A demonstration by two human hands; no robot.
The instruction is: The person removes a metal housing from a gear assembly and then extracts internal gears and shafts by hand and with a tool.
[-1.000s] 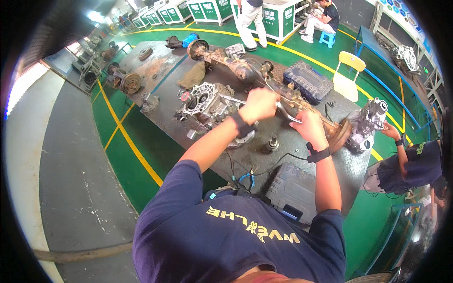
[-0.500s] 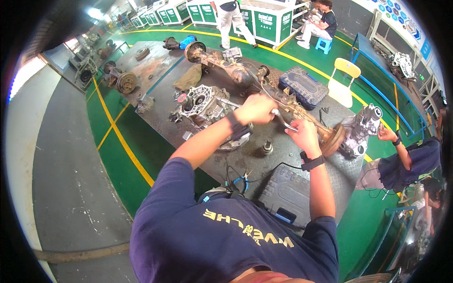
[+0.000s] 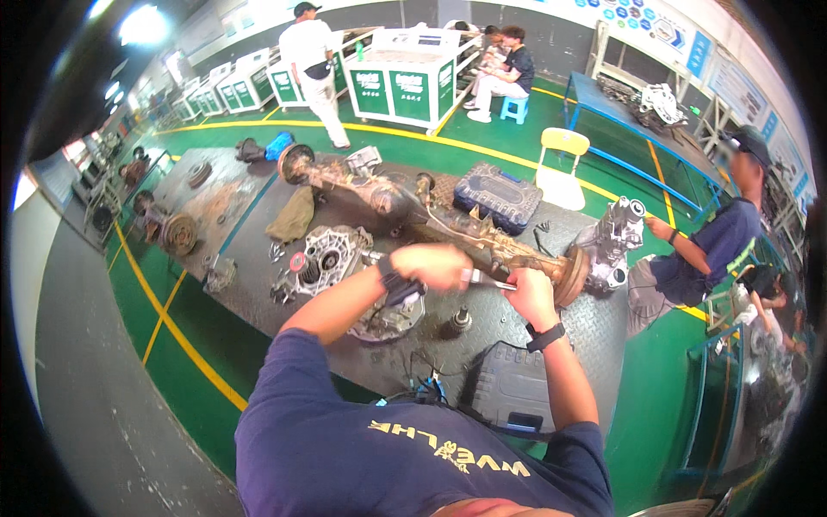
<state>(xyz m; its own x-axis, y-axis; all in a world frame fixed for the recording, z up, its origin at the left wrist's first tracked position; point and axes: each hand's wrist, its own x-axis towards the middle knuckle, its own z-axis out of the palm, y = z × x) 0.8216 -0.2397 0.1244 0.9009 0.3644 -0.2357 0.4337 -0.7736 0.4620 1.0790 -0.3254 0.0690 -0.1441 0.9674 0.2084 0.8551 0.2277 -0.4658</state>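
A shiny, bar-shaped metal hand tool (image 3: 489, 282) spans the gap between my two hands above the table; its exact kind is unclear. My left hand (image 3: 433, 265), smeared by motion, is closed around its left end. At the other end, my right hand (image 3: 531, 298) grips it with bent fingers. Below and left of my left hand lies an opened gearbox housing (image 3: 332, 256), partly hidden by my forearm. A small gear shaft (image 3: 462, 320) stands upright on the table beneath the tool. Behind my hands, a long rusty axle (image 3: 465, 231) with a brake drum (image 3: 572, 276) stretches across.
A dark tool case (image 3: 498, 197) lies behind the axle; another closed case (image 3: 508, 386) is near my body. Cables and blue-handled pliers (image 3: 433, 385) lie beside it. At the table's right end, a person (image 3: 711, 246) stands by a metal gearbox (image 3: 610, 241). A yellow chair (image 3: 562, 168) stands beyond.
The view has tilted up and turned right. My hands still hold the metal tool, now more level, and my left hand has turned. A walking person in the background has moved left.
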